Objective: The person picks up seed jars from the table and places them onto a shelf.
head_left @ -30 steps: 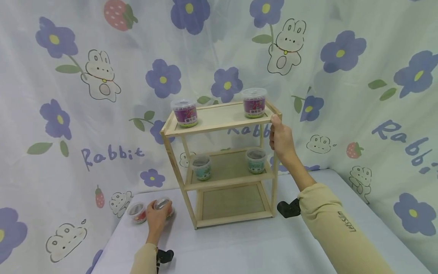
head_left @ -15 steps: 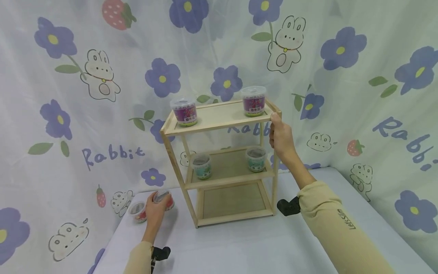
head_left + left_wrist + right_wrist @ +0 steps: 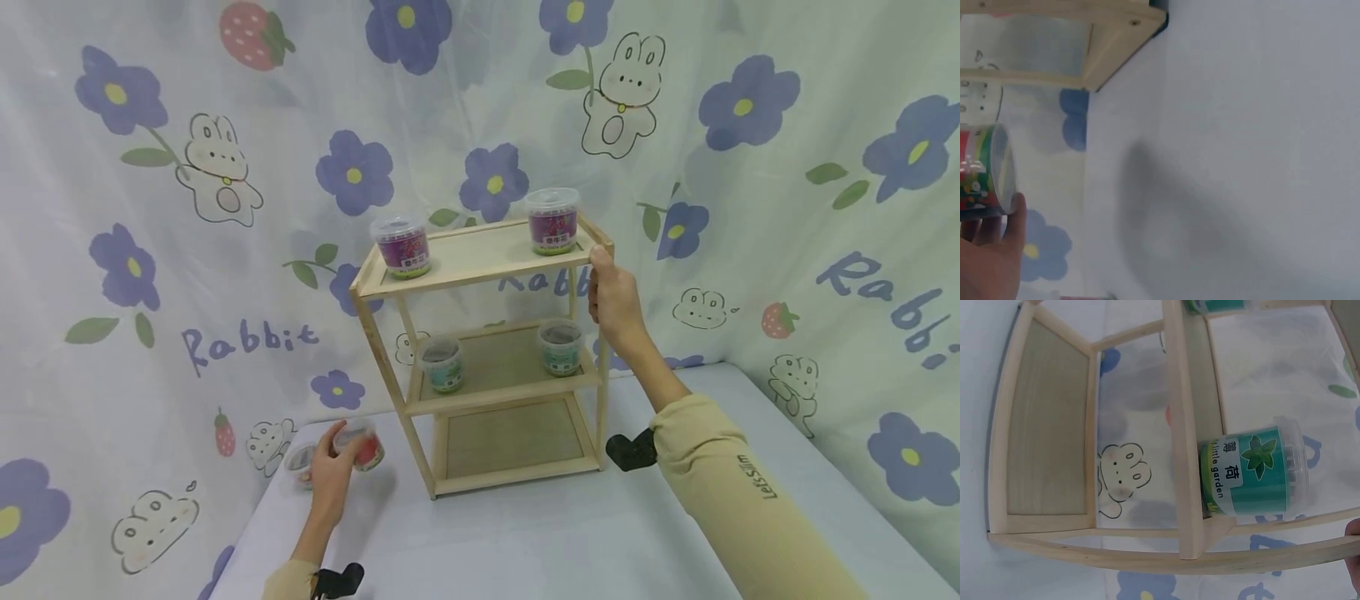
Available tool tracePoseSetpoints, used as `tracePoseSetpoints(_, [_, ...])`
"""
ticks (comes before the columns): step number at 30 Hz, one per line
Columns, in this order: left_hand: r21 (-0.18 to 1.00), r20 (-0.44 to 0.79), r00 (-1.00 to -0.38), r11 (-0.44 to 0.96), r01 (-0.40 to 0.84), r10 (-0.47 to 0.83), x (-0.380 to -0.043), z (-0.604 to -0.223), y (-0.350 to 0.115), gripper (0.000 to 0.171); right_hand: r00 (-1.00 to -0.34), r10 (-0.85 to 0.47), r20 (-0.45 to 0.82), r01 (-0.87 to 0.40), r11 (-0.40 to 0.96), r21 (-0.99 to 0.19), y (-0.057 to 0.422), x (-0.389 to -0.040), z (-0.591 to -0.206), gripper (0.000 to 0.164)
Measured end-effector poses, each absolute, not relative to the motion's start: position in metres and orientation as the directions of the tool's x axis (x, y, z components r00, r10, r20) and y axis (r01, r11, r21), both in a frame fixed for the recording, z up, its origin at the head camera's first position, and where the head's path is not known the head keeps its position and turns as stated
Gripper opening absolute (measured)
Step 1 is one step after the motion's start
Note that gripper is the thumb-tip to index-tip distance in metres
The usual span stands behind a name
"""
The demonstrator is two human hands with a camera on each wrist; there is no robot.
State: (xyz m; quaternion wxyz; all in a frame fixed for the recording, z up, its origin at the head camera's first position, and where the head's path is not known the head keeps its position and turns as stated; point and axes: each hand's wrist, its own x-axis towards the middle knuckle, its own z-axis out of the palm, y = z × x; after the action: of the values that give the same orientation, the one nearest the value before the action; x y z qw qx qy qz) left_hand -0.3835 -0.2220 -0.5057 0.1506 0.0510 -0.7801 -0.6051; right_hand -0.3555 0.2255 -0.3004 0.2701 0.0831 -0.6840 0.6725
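Note:
My left hand (image 3: 330,479) holds a clear plastic tub with a red label (image 3: 367,451), left of a three-tier wooden shelf (image 3: 480,255). In the left wrist view, thumb and fingers grip the red-labelled tub (image 3: 979,169) above the white surface, where a shadow falls. A second red tub (image 3: 302,467) stands just left of this hand, partly hidden by it. My right hand (image 3: 618,304) grips the shelf's top right front corner. Two purple-labelled tubs, one at the left (image 3: 405,250) and one at the right (image 3: 553,223), sit on the top tier.
On the middle tier stand two green-labelled tubs, left (image 3: 442,367) and right (image 3: 561,350); the bottom tier (image 3: 510,442) shows bare board. A white-covered table (image 3: 525,542) bears the shelf, and a patterned curtain (image 3: 450,100) hangs behind.
My left hand has lifted the red tub off the table and tilted it slightly. My right hand keeps its grip on the shelf corner.

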Motion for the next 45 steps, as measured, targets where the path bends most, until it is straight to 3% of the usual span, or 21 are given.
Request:
tracePoseSetpoints(8, [0.966,0.202,-0.966,0.194,0.169,-0.163,-0.356,-0.511,-0.211,0.049,-0.842,0.256,0.475,-0.474,0.073,-0.878,0.226,-0.354,-0.302,0.057])
tracePoseSetpoints(15, [0.968,0.229,-0.973,0.112,0.227,-0.008,-0.328,-0.513,-0.192,0.049,-0.848,0.24,0.472,-0.474,0.053,-0.879,0.224,-0.351,-0.298,0.056])
tracePoseSetpoints(23, [0.938,0.331,-0.94,0.081,0.338,0.084,-0.309,-0.508,-0.167,0.045,-0.858,0.22,0.463,-0.464,0.054,-0.884,0.215,-0.324,-0.278,0.051])
tracePoseSetpoints(31, [0.923,0.353,-0.912,0.079,0.376,0.209,-0.311,-0.504,-0.137,0.049,-0.857,0.229,0.461,-0.459,0.066,-0.886,0.214,-0.32,-0.276,0.051])
tracePoseSetpoints(45, [0.938,0.334,-0.909,0.006,0.346,0.248,-0.345,-0.496,-0.068,0.053,-0.849,0.237,0.473,-0.465,0.092,-0.88,0.225,-0.348,-0.295,0.055])
